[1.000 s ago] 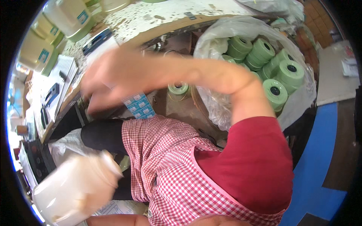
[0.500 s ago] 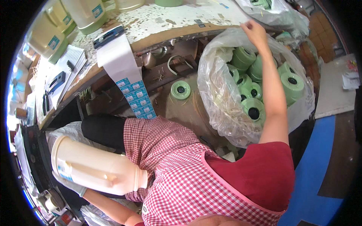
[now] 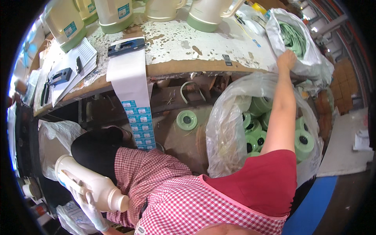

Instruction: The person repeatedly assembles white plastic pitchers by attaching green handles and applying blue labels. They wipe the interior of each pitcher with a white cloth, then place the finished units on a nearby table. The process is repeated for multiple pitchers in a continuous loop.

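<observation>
The cream plastic jug [image 3: 96, 184] is tipped nearly onto its side, narrow neck pointing right; over at the right end of the table [image 3: 215, 47], an open white bag [image 3: 313, 66] holds bunched green strips [image 3: 292, 37].

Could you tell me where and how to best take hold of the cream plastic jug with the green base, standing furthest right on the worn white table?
Probably by its curved cream handle, coming from the right: the jug stands upright on its green base, and the handle juts out to that side. Its top is outside the picture.
</observation>
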`<state>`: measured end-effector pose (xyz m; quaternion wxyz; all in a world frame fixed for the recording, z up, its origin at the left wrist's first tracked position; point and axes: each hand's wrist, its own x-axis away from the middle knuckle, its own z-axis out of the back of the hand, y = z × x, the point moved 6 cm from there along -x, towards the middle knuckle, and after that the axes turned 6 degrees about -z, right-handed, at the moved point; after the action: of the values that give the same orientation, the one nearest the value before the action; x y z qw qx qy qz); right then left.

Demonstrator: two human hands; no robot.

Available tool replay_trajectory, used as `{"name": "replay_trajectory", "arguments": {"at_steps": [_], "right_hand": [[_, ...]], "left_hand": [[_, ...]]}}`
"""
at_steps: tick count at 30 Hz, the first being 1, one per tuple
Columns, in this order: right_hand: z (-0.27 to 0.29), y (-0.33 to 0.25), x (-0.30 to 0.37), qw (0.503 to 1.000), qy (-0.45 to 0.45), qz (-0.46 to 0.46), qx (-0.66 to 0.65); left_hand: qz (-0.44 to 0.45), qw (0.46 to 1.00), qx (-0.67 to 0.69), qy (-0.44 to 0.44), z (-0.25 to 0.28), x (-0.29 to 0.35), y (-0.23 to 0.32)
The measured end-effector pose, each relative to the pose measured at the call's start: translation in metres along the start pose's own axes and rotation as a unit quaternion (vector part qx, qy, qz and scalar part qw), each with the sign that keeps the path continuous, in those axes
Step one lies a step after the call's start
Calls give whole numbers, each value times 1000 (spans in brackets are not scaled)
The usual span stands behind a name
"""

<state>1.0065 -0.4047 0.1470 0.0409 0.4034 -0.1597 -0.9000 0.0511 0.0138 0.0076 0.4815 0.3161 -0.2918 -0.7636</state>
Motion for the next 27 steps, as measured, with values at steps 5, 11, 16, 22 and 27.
{"name": "replay_trajectory", "arguments": {"at_steps": [5,11,16,22,27], "right_hand": [[-55,31,-21,997,-68,13,19],[-129,28,-34,975,-221,16,-10],[-154,18,17,940,-316,-72,-108],[-107,23,62,969,-223,-87,-68],[-85,57,74,963,-255,-87,-13]], "left_hand": [[3,966,-256,25,-25,-14,20],[34,978,-199,42,-23,-15,10],[-32,967,-246,56,-29,0,18],[-72,962,-247,89,-36,2,28],[-73,958,-265,78,-37,4,24]]}}
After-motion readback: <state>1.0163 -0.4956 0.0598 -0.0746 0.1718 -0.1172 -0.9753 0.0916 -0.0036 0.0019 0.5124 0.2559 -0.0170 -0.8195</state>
